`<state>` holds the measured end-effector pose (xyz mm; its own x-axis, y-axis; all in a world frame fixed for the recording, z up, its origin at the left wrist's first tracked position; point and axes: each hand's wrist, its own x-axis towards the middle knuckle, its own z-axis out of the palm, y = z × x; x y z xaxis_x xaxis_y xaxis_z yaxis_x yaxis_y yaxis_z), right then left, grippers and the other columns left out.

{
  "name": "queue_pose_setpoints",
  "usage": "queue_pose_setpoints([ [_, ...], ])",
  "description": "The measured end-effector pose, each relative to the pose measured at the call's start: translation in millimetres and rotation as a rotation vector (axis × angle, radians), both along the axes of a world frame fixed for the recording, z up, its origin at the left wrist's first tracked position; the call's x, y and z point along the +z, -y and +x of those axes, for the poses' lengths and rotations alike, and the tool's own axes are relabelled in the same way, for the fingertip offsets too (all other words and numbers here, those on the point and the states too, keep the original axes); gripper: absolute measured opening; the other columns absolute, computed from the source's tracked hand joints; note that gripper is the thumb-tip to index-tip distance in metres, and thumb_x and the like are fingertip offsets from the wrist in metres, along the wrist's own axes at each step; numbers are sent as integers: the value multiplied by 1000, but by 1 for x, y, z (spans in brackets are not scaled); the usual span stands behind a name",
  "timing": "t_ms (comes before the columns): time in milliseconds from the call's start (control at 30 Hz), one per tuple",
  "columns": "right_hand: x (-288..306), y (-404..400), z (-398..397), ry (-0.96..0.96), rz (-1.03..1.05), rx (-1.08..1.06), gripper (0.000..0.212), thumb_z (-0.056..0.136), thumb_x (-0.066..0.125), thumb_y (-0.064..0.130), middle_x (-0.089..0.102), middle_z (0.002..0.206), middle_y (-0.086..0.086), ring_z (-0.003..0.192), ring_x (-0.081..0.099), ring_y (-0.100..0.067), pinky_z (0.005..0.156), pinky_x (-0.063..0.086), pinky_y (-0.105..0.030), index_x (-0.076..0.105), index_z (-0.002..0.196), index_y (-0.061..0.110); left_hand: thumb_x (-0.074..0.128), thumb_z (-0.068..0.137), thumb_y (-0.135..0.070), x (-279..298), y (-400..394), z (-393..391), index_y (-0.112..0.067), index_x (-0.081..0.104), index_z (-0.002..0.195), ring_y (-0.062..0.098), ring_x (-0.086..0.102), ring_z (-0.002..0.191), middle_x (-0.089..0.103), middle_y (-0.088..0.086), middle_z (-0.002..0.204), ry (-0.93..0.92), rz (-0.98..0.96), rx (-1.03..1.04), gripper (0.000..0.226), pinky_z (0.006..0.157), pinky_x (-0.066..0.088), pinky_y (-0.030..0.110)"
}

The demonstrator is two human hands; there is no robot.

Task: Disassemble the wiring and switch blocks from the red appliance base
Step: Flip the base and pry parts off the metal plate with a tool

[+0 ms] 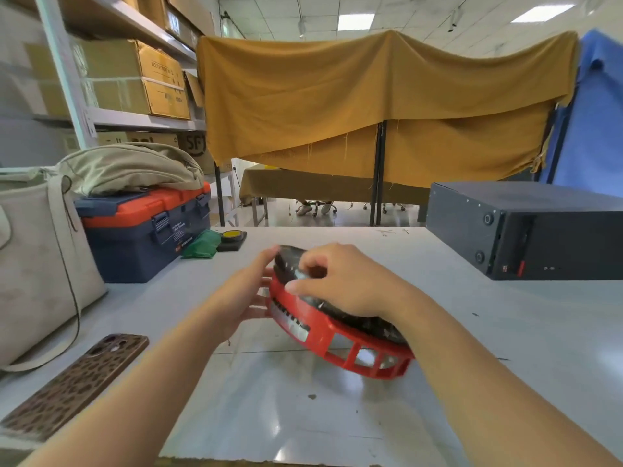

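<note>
A pale grey table carries a navy and orange toolbox at the left, a beige bag beside it, and a phone in a leopard-print case near the front-left edge. A green cloth and a yellow-topped black pad sit by the toolbox. A black metal box stands at the right.

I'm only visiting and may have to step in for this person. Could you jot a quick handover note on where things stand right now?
Left hand: fingers fairly straight, steadying the left end of the red appliance base.
Right hand: fingers curled over the top of the base, on its dark inner part; motion blur hides the exact grip.
The base is tilted, lifted off the grey table at its left end.
Done: no wires or switch blocks lie loose on the table.
Left: free the wiring and switch blocks from the base.
</note>
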<state>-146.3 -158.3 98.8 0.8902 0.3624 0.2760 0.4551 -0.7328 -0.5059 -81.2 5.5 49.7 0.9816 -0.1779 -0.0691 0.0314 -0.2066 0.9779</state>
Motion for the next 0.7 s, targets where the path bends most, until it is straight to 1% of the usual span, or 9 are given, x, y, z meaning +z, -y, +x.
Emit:
queue_pose_setpoints([
  [100, -11, -10, 7, -140, -3, 79, 33, 92, 57, 41, 49, 61, 8, 51, 42, -4, 52, 34, -18, 65, 79, 11, 45, 83, -64, -4, -7, 6, -20, 75, 86, 19, 70, 75, 73, 3, 86, -26, 64, -40, 54, 64, 56, 28],
  [167, -19, -9, 12, -212, 40, 92, 36, 93, 57, 38, 50, 62, 1, 51, 41, -5, 51, 34, -17, 66, 90, 4, 45, 87, -54, -11, -12, 9, -23, 76, 78, 17, 67, 66, 73, 1, 77, -45, 64, -56, 45, 62, 53, 28],
  [267, -30, 7, 22, -191, 150, -2, 22, 93, 59, 33, 69, 89, -3, 76, 57, -9, 72, 44, -25, 70, 91, 14, 44, 91, -39, -23, -16, 13, -19, 74, 83, 17, 65, 65, 73, 5, 80, -73, 35, -44, 36, 59, 51, 27],
  [333, -39, 25, 30, -129, 179, -122, 14, 93, 60, 31, 68, 106, 4, 93, 60, -9, 84, 46, -26, 69, 97, 21, 44, 91, -31, -31, -16, 15, -15, 72, 83, 15, 65, 59, 73, 5, 76, -100, 8, 5, 33, 52, 50, 24],
  [367, -44, 35, 33, -94, 159, -195, 14, 93, 60, 29, 66, 114, 4, 93, 59, -10, 83, 45, -25, 68, 103, 22, 45, 91, -28, -35, -16, 16, -13, 70, 81, 14, 64, 56, 72, 5, 71, -107, 0, 38, 31, 52, 49, 24],
  [433, -54, 54, 38, -69, 98, -328, 23, 93, 59, 27, 61, 124, -1, 88, 56, -13, 75, 43, -22, 63, 115, 21, 47, 89, -21, -44, -14, 18, -7, 68, 78, 19, 62, 60, 70, 8, 70, -100, 5, 73, 27, 62, 50, 29],
  [567, -71, 77, 45, -147, -121, -432, 41, 96, 54, 29, 50, 141, -3, 123, 50, -23, 95, 37, -26, 49, 136, 20, 45, 83, -7, -51, -12, 25, -7, 61, 77, 23, 53, 72, 61, 15, 78, -41, 121, 54, 18, 71, 40, 34],
  [633, -75, 82, 46, -99, -97, -445, 37, 97, 52, 26, 53, 138, -2, 125, 49, -20, 98, 36, -26, 52, 133, 18, 47, 86, -9, -48, -12, 31, -9, 60, 72, 23, 52, 72, 59, 8, 77, -20, 204, 49, 19, 69, 41, 31],
  [700, -76, 88, 48, -6, 51, -469, 28, 97, 53, 20, 61, 126, 1, 112, 55, -14, 92, 37, -21, 60, 124, 17, 52, 88, -19, -45, -12, 38, -14, 64, 92, 21, 58, 88, 62, 4, 92, 14, 311, 27, 13, 81, 48, 35],
])
